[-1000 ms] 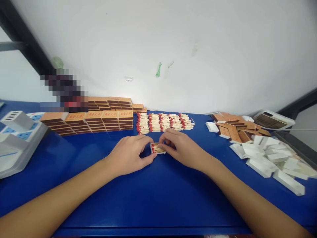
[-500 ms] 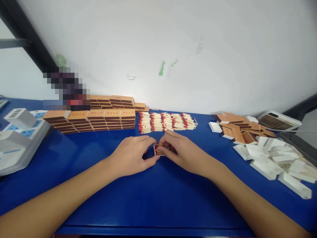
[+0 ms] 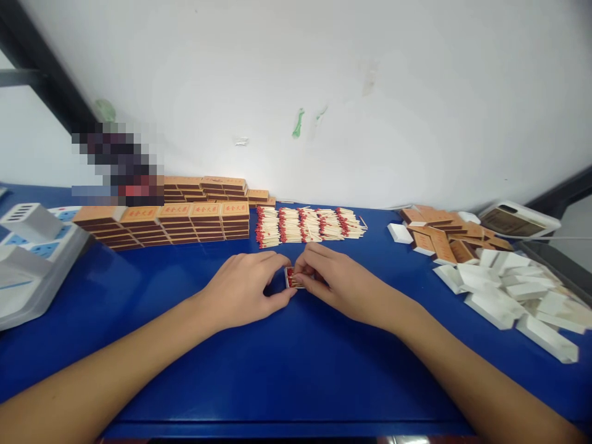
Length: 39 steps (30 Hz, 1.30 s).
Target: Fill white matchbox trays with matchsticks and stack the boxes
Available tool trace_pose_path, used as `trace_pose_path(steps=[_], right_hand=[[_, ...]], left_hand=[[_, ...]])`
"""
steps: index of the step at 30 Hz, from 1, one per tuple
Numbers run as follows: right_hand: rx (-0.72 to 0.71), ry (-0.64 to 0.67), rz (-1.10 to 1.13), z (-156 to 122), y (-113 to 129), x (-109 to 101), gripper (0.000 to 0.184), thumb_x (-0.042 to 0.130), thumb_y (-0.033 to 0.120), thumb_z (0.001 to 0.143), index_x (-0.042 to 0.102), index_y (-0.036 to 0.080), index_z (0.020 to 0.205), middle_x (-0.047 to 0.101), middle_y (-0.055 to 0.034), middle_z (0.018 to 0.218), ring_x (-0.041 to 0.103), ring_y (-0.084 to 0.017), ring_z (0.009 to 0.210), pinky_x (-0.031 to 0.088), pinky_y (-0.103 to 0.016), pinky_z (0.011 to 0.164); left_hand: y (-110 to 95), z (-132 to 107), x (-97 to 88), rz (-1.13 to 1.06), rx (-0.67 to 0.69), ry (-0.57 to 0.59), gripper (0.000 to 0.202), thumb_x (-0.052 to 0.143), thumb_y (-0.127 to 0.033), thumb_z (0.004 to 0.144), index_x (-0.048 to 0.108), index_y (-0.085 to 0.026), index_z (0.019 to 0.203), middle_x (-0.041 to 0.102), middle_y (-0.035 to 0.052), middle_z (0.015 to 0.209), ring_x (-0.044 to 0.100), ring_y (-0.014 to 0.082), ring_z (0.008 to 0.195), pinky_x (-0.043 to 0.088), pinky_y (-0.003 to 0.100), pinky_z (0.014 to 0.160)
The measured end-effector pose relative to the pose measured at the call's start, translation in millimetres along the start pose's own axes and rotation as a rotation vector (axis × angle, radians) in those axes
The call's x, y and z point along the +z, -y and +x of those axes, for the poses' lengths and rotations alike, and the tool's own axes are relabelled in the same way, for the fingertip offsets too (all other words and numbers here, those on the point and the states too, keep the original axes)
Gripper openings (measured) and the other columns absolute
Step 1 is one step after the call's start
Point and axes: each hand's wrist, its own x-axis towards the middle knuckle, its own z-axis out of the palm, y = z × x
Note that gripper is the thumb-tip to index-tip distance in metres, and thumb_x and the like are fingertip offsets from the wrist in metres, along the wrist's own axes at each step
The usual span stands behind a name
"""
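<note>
A small white matchbox tray (image 3: 288, 285) with red-tipped matches (image 3: 291, 275) in it lies on the blue table between my hands. My left hand (image 3: 245, 287) grips the tray's left end, thumb at the near side and forefinger at the far side. Over the tray's right part, my right hand (image 3: 330, 277) is closed in a pinch, its fingertips at the matches inside. Those fingers cover much of the tray. Just beyond my hands, loose matches (image 3: 289, 226) are laid out in several side-by-side bundles, heads to the left.
Stacked matchboxes (image 3: 176, 222) stand at the back left, near a white power strip (image 3: 46, 271) with plugs. On the right lie a heap of orange matchbox sleeves (image 3: 444, 243), a pile of white trays (image 3: 493, 305) and a phone (image 3: 520, 220). A white wall (image 3: 416, 123) rises behind.
The whole view has shifted slightly, with things appearing a little further left. Both hands keep nearly the same places at the tray, the right fingertips still at the matches.
</note>
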Motion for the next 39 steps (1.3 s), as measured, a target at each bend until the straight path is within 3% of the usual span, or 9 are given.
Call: trace_pose_path(steps=[10,13,17,20,32,39], right_hand=[[0.000,0.018,-0.081,-0.4,-2.1,-1.3,0.010,0.056,0.020,0.105,0.064,0.020,0.099,0.062,-0.0046,0.100,0.060,-0.016,0.078,0.045,-0.030,0.069],[0.009,-0.078,-0.055,1.5,-8.8,-3.7,0.009,0.059,0.020,0.103,0.066,0.020,0.098,0.063,-0.0032,0.093,0.059,-0.017,0.079,0.043,-0.030,0.069],[0.142,-0.296,-0.110,8.9,-33.2,-6.7,0.009,0.063,0.024,0.099,0.066,0.020,0.091,0.063,-0.0025,0.084,0.057,-0.018,0.074,0.040,-0.031,0.068],[0.185,-0.347,-0.145,15.3,-52.2,-5.7,0.011,0.066,0.028,0.097,0.066,0.020,0.091,0.063,-0.0029,0.083,0.056,-0.019,0.074,0.040,-0.032,0.068],[0.110,-0.201,-0.206,19.6,-69.0,-4.4,0.009,0.056,0.018,0.102,0.060,0.019,0.095,0.062,-0.0070,0.096,0.059,-0.021,0.084,0.044,-0.033,0.074],[0.078,-0.145,-0.069,5.2,-40.1,-12.1,0.013,0.052,0.026,0.108,0.057,0.022,0.096,0.062,-0.0055,0.097,0.058,-0.020,0.084,0.045,-0.033,0.073]], left_hand=[[-0.3,-0.9,1.0,0.015,-0.003,0.011,0.027,0.064,-0.044,0.098,0.069,-0.022,0.114,0.065,-0.0011,0.083,0.061,0.0162,0.070,0.037,0.030,0.062],[-0.6,-1.5,0.5,0.015,-0.009,0.013,0.028,0.064,-0.043,0.097,0.069,-0.022,0.115,0.066,-0.0007,0.085,0.061,0.0165,0.071,0.038,0.031,0.063],[-1.0,-1.8,-0.3,0.014,-0.015,0.020,0.029,0.064,-0.043,0.098,0.070,-0.022,0.118,0.066,-0.0008,0.084,0.062,0.0168,0.070,0.039,0.031,0.063],[-1.5,-2.2,-0.4,0.019,-0.015,0.027,0.029,0.064,-0.043,0.097,0.070,-0.022,0.117,0.066,-0.0009,0.083,0.061,0.0164,0.068,0.038,0.031,0.061],[-3.8,-1.7,-1.7,0.022,-0.021,0.045,0.030,0.065,-0.043,0.098,0.070,-0.021,0.118,0.067,-0.0003,0.085,0.061,0.0167,0.069,0.038,0.031,0.061],[-1.6,-1.7,-0.6,0.032,-0.025,0.031,0.030,0.065,-0.044,0.098,0.070,-0.022,0.118,0.068,-0.0001,0.085,0.063,0.0172,0.071,0.039,0.031,0.062]])
